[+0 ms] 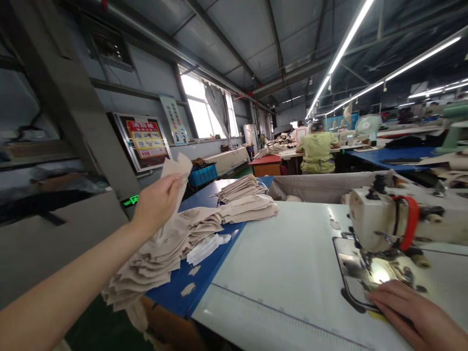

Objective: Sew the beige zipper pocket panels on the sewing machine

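My left hand [157,202] is raised at the left, its fingers pinched on a beige fabric piece [180,168] that stands up above the knuckles. Below it, a long stack of beige fabric pieces [161,258] fans along the blue table [171,292] and droops over its near edge. My right hand [411,312] lies at the front of the sewing machine [373,219], fingers stretched out beside the lit metal needle plate [351,265]. A bit of yellow shows under that hand. No fabric is visible beneath its fingers.
Bundled beige pieces [246,187] lie farther back on the blue table, near a crumpled white strip [206,248]. The pale machine table [278,268] carries a printed ruler. Behind it hangs a grey cloth bin [307,187]. A person in yellow-green [316,151] sits beyond.
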